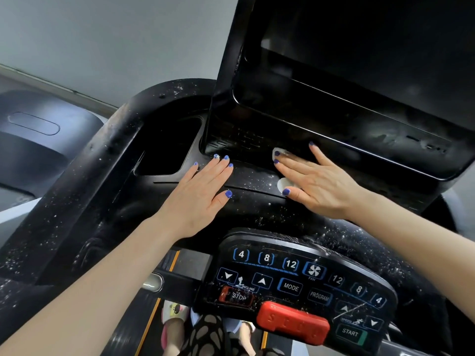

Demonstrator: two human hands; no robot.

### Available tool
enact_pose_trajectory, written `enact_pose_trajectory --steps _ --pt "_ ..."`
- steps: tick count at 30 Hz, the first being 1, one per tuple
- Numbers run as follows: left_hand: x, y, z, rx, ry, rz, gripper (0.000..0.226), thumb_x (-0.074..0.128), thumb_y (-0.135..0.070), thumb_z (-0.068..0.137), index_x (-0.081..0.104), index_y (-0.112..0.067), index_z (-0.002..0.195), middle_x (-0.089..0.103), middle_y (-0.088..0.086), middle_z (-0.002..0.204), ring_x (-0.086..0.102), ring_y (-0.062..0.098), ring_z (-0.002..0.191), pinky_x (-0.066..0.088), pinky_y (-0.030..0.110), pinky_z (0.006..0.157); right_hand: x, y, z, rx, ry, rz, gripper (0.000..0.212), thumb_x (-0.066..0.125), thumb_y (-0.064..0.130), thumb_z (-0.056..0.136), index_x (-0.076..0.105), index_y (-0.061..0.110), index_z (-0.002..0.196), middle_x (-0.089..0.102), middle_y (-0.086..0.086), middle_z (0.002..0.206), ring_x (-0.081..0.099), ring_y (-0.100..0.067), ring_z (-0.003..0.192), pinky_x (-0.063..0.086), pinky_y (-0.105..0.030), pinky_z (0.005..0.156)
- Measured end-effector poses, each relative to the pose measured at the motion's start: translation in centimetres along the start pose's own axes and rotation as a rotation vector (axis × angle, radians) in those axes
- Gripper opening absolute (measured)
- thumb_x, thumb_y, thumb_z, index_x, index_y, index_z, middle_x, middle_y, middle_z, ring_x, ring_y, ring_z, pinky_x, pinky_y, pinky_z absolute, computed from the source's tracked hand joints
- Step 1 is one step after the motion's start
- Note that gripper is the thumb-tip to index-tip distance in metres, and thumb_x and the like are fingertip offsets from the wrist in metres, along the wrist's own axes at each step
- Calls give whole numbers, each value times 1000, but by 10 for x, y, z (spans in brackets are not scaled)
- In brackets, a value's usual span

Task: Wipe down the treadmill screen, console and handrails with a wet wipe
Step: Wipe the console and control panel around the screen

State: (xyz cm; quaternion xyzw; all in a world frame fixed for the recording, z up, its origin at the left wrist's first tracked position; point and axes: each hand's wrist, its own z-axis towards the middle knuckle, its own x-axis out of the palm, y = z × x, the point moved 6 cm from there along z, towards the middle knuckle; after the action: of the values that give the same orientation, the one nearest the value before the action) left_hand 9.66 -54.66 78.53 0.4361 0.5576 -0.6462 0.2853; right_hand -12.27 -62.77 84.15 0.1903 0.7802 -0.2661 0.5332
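Observation:
The black treadmill console (108, 191) fills the view, speckled with white dust. Its dark screen (359, 73) rises at the upper right. My right hand (318, 183) lies flat on the console ledge just below the screen and presses a white wet wipe (282, 185) against it; the wipe peeks out under the fingers and beside the thumb. My left hand (203, 196) rests flat on the console to the left of it, fingers straight, holding nothing. The handrails are not clearly in view.
A button panel (303, 283) with STOP, MODE, PROGRAM and START keys and a red safety key (293, 322) sits below the hands. A deep cup recess (167, 147) opens left of the screen. Another treadmill's hood (33, 140) stands at the left. Slippered feet (174, 319) show on the belt.

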Motion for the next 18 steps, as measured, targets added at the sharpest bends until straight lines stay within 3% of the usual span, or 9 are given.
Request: enact_pose_trajectory --steps 3,10,14,18 --pt "-1 0 1 -8 12 -10 72 8 -56 96 12 -25 160 -1 -15 165 -12 -4 148 -9 26 119 -2 -6 -2 -60 44 6 92 -22 69 90 12 19 160 5 7 165 2 -5 151 -23 -44 120" --pt "-2 -2 2 -20 27 -19 78 4 -60 91 13 -25 160 -2 -16 164 -13 -6 146 -10 24 117 8 -45 -66 -45 148 23 86 -14 70 94 14 20 157 19 6 163 11 -3 150 -20 -40 121" --pt "-4 -5 1 -41 29 -22 80 3 -61 89 13 -24 160 -3 -17 163 -14 -7 145 -11 23 117 9 -33 -35 -90 -2 -132 73 12 59 103 27 10 155 29 -4 162 20 -16 150 -3 -45 123" --pt "-6 -8 2 -51 43 -33 82 2 -62 88 13 -24 160 -3 -17 162 -11 -5 147 -9 23 118 -2 -15 5 -107 -111 -232 79 11 63 100 28 10 156 26 -5 164 19 -15 152 0 -45 126"
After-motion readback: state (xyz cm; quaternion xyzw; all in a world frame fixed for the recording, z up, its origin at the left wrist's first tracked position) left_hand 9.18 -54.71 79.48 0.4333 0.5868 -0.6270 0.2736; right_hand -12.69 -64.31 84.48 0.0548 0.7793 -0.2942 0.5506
